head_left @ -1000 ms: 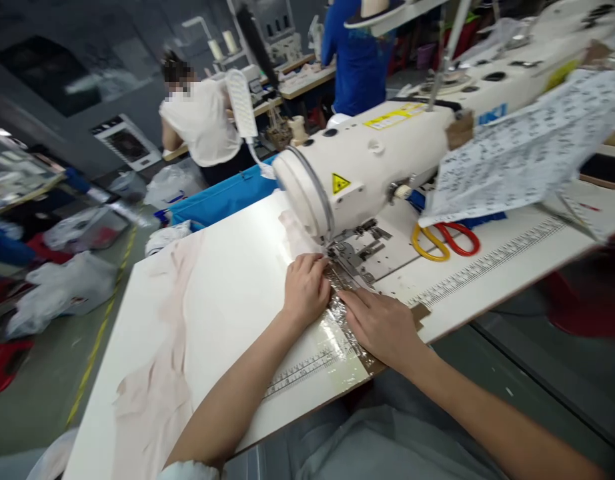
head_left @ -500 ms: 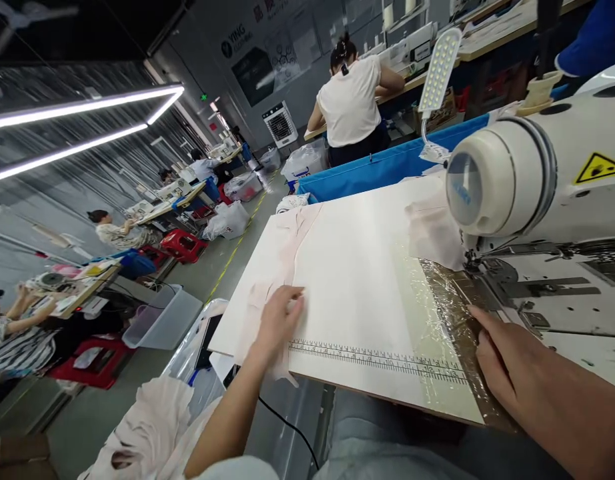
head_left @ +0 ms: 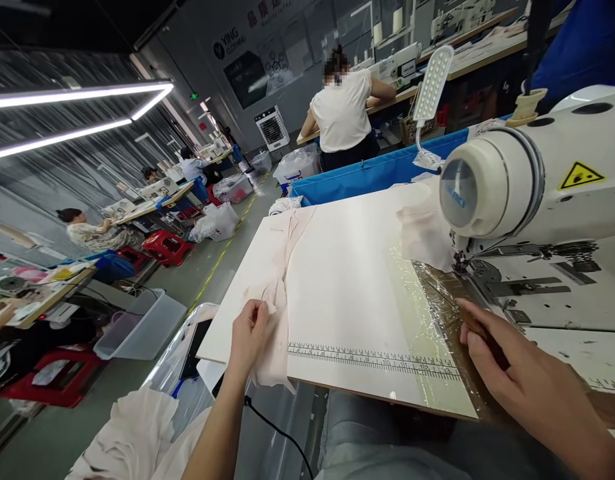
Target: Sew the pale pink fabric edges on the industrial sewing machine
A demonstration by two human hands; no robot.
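My left hand (head_left: 250, 337) is closed in a pinch on the edge of a pale pink fabric piece (head_left: 272, 343). That cloth lies crumpled along the left side of the white table board (head_left: 345, 280), with its lower end at the front edge. My right hand (head_left: 507, 360) is wrapped round the brown handle of an awl (head_left: 480, 327), whose thin spike points left over the brown taped part of the board. Another pale pink fabric piece (head_left: 425, 233) lies beside the needle area of the sewing machine (head_left: 532, 180), just beyond my right hand.
A printed ruler strip (head_left: 372, 358) runs along the board's front. Loose pale fabric (head_left: 127, 433) is heaped at lower left, near a black phone (head_left: 195, 350) and a cable (head_left: 280, 427). A blue cloth bin (head_left: 347, 180) and LED lamp (head_left: 434, 83) stand behind. Co-workers sit further off.
My left hand has moved left and down and has closed on the pink fabric, which is now more bunched. My right hand stays near the machine, with the awl's handle now showing more.
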